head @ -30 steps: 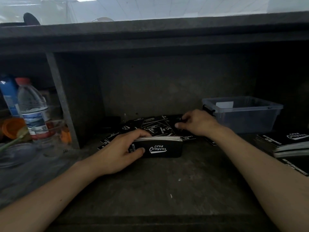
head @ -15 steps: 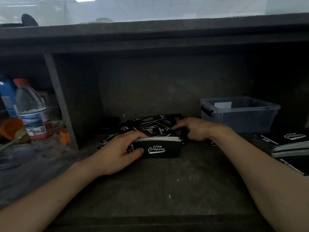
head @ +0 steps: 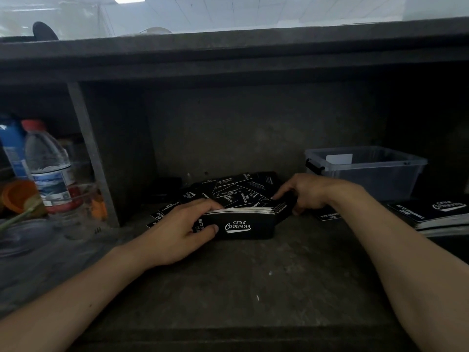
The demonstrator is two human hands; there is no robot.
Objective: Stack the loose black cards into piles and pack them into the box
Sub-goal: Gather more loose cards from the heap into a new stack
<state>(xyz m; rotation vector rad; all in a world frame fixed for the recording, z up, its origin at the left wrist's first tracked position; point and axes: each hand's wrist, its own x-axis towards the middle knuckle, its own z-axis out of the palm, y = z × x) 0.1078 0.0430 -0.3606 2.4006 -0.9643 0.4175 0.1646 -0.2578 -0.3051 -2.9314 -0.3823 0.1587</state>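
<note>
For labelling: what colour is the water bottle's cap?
Red cap, clearest in the head view.

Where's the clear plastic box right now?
In the head view, the clear plastic box sits at the back right of the shelf, beyond the right hand and behind the card piles.

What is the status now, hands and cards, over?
Left hand grips card stack, standing on edge. Right hand pinches a card at its right end. Loose cards behind; clear box at right.

Dim shadowed shelf recess, bright ceiling light above, wide-angle edge bending, soft left-side blur
</note>
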